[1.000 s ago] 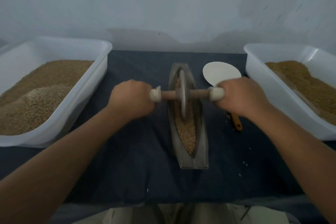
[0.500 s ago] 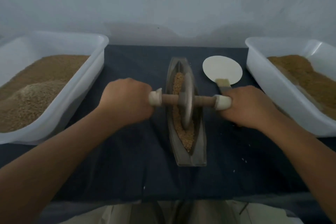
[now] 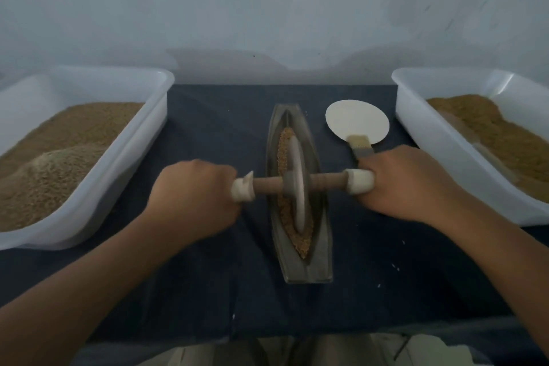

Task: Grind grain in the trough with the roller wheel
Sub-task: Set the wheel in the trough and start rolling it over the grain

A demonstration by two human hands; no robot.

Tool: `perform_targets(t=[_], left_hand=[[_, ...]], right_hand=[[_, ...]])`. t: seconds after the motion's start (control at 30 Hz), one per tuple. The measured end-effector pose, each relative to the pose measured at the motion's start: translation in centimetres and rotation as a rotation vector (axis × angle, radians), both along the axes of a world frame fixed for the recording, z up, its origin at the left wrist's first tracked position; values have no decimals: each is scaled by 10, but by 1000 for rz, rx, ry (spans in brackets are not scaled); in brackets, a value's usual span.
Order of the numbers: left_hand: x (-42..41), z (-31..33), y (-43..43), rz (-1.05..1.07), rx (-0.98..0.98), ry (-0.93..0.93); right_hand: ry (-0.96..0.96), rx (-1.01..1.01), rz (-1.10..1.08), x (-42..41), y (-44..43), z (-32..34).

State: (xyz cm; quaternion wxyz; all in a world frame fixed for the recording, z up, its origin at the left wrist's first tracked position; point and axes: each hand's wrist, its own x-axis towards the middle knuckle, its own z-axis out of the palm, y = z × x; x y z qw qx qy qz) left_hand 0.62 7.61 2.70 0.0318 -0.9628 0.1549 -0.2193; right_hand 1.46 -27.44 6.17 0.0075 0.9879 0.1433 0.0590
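Golden-brown grain [image 3: 300, 242] lies along the long grey boat-shaped trough [image 3: 309, 275], which sits at the middle of the dark blue cloth [image 3: 214, 128]. The pale grey disc-shaped roller wheel [image 3: 297, 187] stands upright in the grain. The left hand [image 3: 196, 196] and right hand [image 3: 407, 184] each curl their fingers tightly round one end of its wooden axle [image 3: 326, 183].

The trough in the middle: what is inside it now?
Brown grain lies along the groove of the trough, and the roller wheel stands upright in it. The grain directly under the wheel and the bottom of the groove are covered.
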Motion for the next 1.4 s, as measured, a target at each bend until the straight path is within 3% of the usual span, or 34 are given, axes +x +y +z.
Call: perform_targets(t=[0.27, 0.4, 0.6, 0.87, 0.97, 1.17, 1.4], left_hand=[[107, 36, -30, 100, -36, 129], [79, 24, -24, 76, -41, 153], [5, -10, 7, -42, -145, 88], [101, 35, -31, 107, -88, 196], [89, 33, -23, 87, -43, 251], [31, 11, -5, -62, 52, -25], [110, 35, -30, 90, -3, 117]], right_hand=[[-39, 74, -236, 96, 22, -15], [31, 49, -188, 74, 16, -7], [-24, 26, 37, 10, 5, 6], [-126, 34, -191, 87, 28, 0], [-38, 64, -191, 70, 25, 1], [13, 115, -99, 7, 0, -14], [-83, 96, -248, 83, 20, -20]])
